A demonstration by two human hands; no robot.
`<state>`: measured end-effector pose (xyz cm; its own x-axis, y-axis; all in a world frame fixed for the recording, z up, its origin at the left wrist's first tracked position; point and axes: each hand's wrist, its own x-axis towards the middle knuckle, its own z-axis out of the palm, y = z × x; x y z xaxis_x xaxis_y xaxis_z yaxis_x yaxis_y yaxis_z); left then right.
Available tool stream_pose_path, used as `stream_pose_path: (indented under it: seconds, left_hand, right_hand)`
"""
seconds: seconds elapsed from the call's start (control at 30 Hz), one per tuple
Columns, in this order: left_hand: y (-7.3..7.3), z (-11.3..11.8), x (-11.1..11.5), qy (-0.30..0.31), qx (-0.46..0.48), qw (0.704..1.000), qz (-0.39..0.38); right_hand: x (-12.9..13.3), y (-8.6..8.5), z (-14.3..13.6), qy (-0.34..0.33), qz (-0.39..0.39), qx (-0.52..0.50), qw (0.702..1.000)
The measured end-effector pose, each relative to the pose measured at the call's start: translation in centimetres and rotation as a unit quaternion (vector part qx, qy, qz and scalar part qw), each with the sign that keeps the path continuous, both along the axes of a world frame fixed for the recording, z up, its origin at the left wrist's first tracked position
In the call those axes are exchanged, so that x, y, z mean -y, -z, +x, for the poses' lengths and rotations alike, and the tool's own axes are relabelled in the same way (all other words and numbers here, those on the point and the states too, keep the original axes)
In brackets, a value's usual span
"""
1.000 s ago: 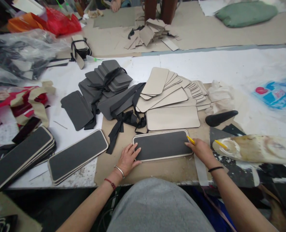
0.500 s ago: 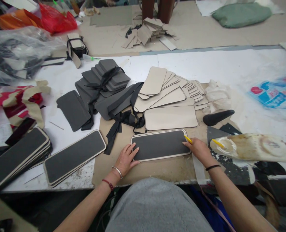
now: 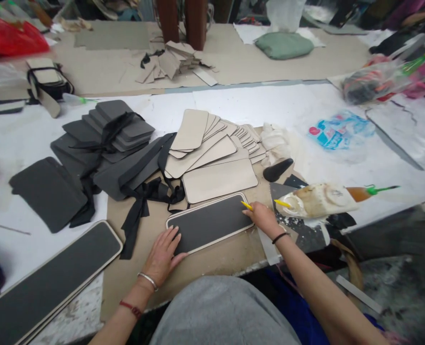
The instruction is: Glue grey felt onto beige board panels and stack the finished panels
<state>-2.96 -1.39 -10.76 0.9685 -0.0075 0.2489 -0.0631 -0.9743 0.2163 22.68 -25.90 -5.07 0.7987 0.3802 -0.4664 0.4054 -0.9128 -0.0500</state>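
Observation:
A dark grey rectangular panel (image 3: 212,223) with a pale rim and rounded corners lies in front of me on brown board. My left hand (image 3: 164,254) rests on its left end, fingers spread and holding nothing. At the right end, my right hand (image 3: 264,218) is closed around a slim yellow pointed stick (image 3: 247,205), its tip over the panel and the fingers at the panel's edge. Just behind the panel lie fanned beige panels (image 3: 219,179). Dark grey panels (image 3: 119,124), some tied with black fabric strips (image 3: 136,211), are heaped to the left.
A stack of rimmed panels (image 3: 54,282) lies at the left front. On the right are a stained container (image 3: 316,200) with white paste and another yellow stick (image 3: 283,203), a black tapered object (image 3: 277,169) and a printed plastic bag (image 3: 341,130). Board scraps (image 3: 172,60) are piled behind.
The view has swung right, so everything sits further left in the picture. Both hands stay at the two ends of the panel, and the yellow stick is still in my right hand.

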Motion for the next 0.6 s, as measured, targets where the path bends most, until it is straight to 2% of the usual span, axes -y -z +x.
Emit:
stream_pose_path:
  seconds: [0.2, 0.6]
  left_hand:
    - [0.31, 0.46, 0.10, -0.007, 0.004, 1.000, -0.008]
    - [0.11, 0.47, -0.15, -0.021, -0.052, 0.998, -0.014]
  right_hand:
    - [0.10, 0.07, -0.09, 0.010, 0.020, -0.006, 1.000]
    - [0.19, -0.34, 0.17, 0.000, 0.008, -0.037, 0.999]
